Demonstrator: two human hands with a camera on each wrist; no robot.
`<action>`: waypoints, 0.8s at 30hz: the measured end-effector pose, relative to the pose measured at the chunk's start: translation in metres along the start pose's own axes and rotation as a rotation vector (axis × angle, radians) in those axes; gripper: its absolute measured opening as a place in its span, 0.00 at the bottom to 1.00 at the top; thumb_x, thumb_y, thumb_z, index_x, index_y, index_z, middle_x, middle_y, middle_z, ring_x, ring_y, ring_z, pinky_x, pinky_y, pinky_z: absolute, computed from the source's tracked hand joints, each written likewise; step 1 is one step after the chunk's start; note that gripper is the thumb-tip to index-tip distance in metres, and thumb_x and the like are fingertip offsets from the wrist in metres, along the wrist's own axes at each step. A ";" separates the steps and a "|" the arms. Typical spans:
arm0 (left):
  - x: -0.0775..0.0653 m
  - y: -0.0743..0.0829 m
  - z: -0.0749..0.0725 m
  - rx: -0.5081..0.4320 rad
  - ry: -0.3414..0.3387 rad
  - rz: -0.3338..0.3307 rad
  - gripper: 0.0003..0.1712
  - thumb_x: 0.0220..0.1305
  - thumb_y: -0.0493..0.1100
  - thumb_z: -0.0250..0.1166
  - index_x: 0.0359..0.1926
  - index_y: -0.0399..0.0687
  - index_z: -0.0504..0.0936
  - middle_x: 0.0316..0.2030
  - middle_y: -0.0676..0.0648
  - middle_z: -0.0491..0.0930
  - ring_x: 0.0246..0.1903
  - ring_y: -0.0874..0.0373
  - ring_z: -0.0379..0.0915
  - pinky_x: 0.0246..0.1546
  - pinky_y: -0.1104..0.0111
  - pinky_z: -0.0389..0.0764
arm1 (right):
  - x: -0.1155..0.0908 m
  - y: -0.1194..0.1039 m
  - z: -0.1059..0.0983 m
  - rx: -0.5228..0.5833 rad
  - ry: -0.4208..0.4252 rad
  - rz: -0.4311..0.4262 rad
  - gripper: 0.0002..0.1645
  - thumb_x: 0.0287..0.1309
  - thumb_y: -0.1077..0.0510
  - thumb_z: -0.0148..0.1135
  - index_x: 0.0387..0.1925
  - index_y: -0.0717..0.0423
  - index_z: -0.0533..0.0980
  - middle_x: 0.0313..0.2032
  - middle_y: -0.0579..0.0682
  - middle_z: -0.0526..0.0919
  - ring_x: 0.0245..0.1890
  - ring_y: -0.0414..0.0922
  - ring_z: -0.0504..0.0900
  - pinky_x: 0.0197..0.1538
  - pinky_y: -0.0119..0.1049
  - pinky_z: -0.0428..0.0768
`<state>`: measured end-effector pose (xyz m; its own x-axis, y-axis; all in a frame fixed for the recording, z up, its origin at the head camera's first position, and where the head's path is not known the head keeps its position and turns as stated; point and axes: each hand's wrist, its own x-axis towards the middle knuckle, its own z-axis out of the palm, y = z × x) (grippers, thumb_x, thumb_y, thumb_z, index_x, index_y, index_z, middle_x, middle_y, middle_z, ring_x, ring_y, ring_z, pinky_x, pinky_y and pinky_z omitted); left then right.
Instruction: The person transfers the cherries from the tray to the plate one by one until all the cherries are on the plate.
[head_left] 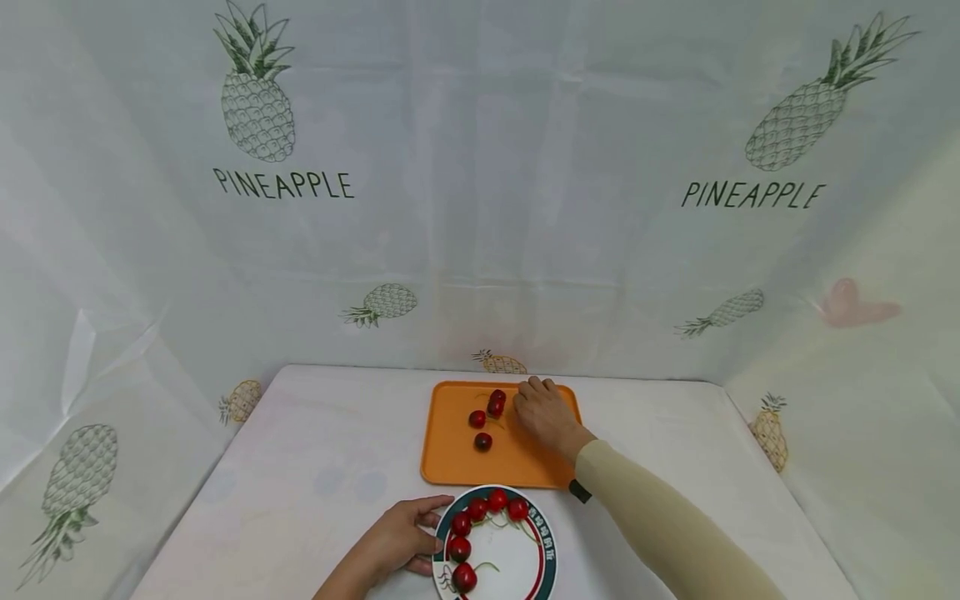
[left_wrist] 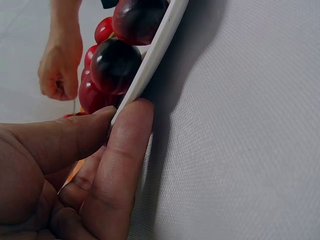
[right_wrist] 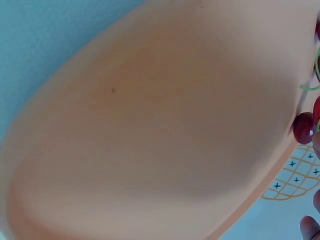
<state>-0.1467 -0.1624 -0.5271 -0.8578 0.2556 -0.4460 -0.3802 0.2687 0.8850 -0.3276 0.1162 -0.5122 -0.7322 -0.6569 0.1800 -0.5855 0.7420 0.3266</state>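
My left hand (head_left: pixel 400 537) pinches the rim of a round white plate (head_left: pixel 512 560) with a dark green and red border, thumb above and fingers below. The left wrist view shows this grip on the plate's edge (left_wrist: pixel 159 45) closely. Several dark red cherries (head_left: pixel 460 548), some with green stems, lie along the plate's left and far side. Over the right part of an orange tray (head_left: pixel 450 467), my right hand (head_left: pixel 546 412) reaches down with bent fingers beside several cherries (head_left: pixel 477 419). Its fingertips (right_wrist: pixel 310 229) show at the right wrist view's edge, close to a cherry (right_wrist: pixel 303 128); I cannot tell whether they pinch one.
The tray lies just beyond the plate on a white-covered table (head_left: pixel 300 467). Behind the table hangs a pale sheet (head_left: pixel 495 192) printed with pineapples. A dark band (head_left: pixel 580 491) shows at the right wrist, below a beige sleeve (head_left: pixel 660 517).
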 end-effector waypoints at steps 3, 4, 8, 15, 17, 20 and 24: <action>0.001 -0.001 0.001 0.012 0.003 -0.005 0.40 0.59 0.25 0.69 0.73 0.42 0.75 0.44 0.44 0.81 0.33 0.55 0.84 0.32 0.62 0.92 | -0.002 0.001 -0.004 0.008 0.028 -0.016 0.07 0.72 0.59 0.66 0.45 0.59 0.81 0.41 0.53 0.76 0.46 0.53 0.71 0.53 0.45 0.77; 0.001 -0.001 0.001 0.015 0.005 -0.006 0.40 0.58 0.25 0.69 0.73 0.42 0.75 0.44 0.44 0.81 0.33 0.55 0.85 0.32 0.62 0.92 | -0.003 0.001 -0.005 0.008 0.039 -0.023 0.07 0.72 0.58 0.66 0.44 0.59 0.81 0.41 0.52 0.76 0.46 0.53 0.71 0.53 0.45 0.78; 0.003 -0.001 0.002 0.024 0.009 -0.010 0.40 0.58 0.25 0.69 0.73 0.41 0.74 0.44 0.44 0.81 0.32 0.55 0.85 0.32 0.62 0.92 | -0.006 0.002 -0.008 -0.006 0.065 -0.042 0.08 0.72 0.57 0.67 0.44 0.59 0.82 0.40 0.52 0.77 0.45 0.52 0.72 0.51 0.44 0.78; 0.005 -0.002 0.002 0.019 0.004 -0.021 0.40 0.59 0.25 0.69 0.74 0.42 0.74 0.45 0.43 0.81 0.33 0.54 0.85 0.33 0.61 0.93 | -0.014 0.003 -0.013 -0.014 0.088 -0.048 0.09 0.72 0.57 0.66 0.43 0.59 0.80 0.38 0.52 0.76 0.43 0.52 0.72 0.49 0.43 0.78; 0.005 -0.002 0.001 0.020 0.000 -0.017 0.40 0.59 0.25 0.69 0.74 0.42 0.74 0.45 0.43 0.81 0.33 0.54 0.85 0.33 0.61 0.93 | -0.017 0.003 -0.014 -0.017 0.100 -0.043 0.09 0.72 0.55 0.67 0.42 0.59 0.79 0.37 0.52 0.76 0.43 0.52 0.72 0.48 0.42 0.77; 0.005 -0.002 0.001 0.016 0.000 -0.014 0.41 0.59 0.25 0.69 0.74 0.42 0.74 0.44 0.43 0.81 0.33 0.54 0.85 0.33 0.61 0.93 | -0.020 0.003 -0.016 -0.017 0.116 -0.039 0.11 0.71 0.54 0.68 0.42 0.57 0.79 0.38 0.51 0.76 0.43 0.52 0.73 0.49 0.41 0.77; 0.005 -0.002 0.002 0.020 0.004 -0.018 0.40 0.59 0.25 0.70 0.74 0.42 0.74 0.44 0.43 0.81 0.32 0.55 0.85 0.33 0.62 0.92 | -0.024 0.002 -0.020 -0.004 0.135 -0.044 0.11 0.70 0.52 0.68 0.41 0.56 0.80 0.39 0.50 0.78 0.45 0.51 0.75 0.52 0.42 0.80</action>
<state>-0.1491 -0.1600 -0.5314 -0.8521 0.2466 -0.4617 -0.3891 0.2915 0.8739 -0.3040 0.1310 -0.4977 -0.6522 -0.7009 0.2888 -0.6141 0.7119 0.3408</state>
